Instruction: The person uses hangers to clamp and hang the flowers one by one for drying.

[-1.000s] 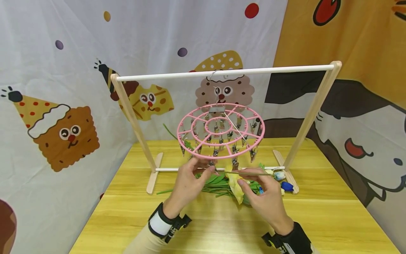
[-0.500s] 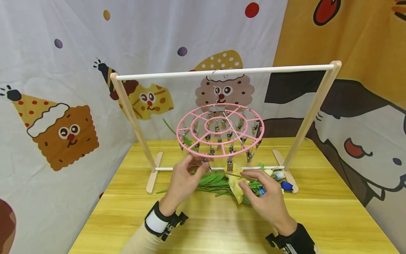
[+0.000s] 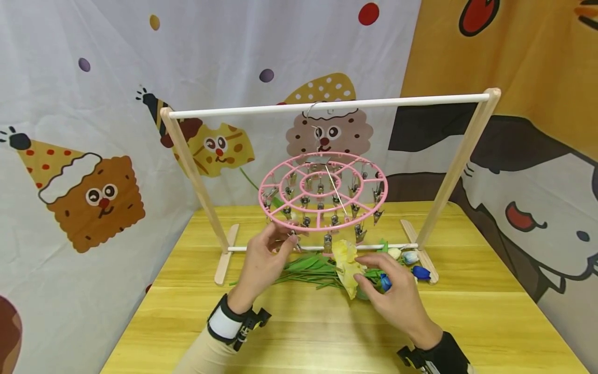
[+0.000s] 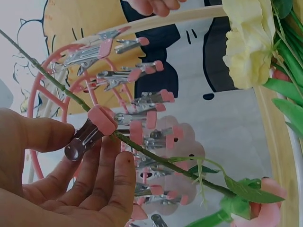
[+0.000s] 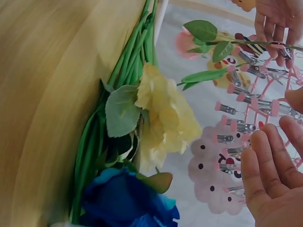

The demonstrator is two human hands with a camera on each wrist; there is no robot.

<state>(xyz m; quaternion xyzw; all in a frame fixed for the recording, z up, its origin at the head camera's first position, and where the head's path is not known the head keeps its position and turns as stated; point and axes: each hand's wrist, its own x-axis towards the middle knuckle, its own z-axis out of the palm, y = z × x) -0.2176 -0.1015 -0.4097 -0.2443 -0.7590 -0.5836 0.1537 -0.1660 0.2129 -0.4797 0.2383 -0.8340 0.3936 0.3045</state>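
Observation:
A round pink clip hanger (image 3: 322,227) with several pink-tipped metal clips hangs in front of me. My left hand (image 3: 262,259), at its near left edge, holds one metal clip (image 4: 83,142) between thumb and fingers. The pink tips of that clip lie across the green stem (image 4: 158,158) of a pink rose (image 4: 270,208). In the right wrist view the pink rose (image 5: 186,44) shows on the far side of the left hand. My right hand (image 3: 397,291) hovers beside a yellow flower (image 3: 347,270), fingers apart and nothing between them.
A wooden stand (image 3: 202,182) with a white top bar (image 3: 261,110) carries the hanger. Green stems (image 3: 310,270) lie on the table (image 3: 308,332) under it, with blue flowers (image 3: 421,272) at the right. Another green stem (image 3: 249,178) shows behind the hanger's left side.
My left hand has moved left and slightly down with the clip, and the hanger has turned. The stem that reached my right fingertips is no longer there; the right hand has opened a little.

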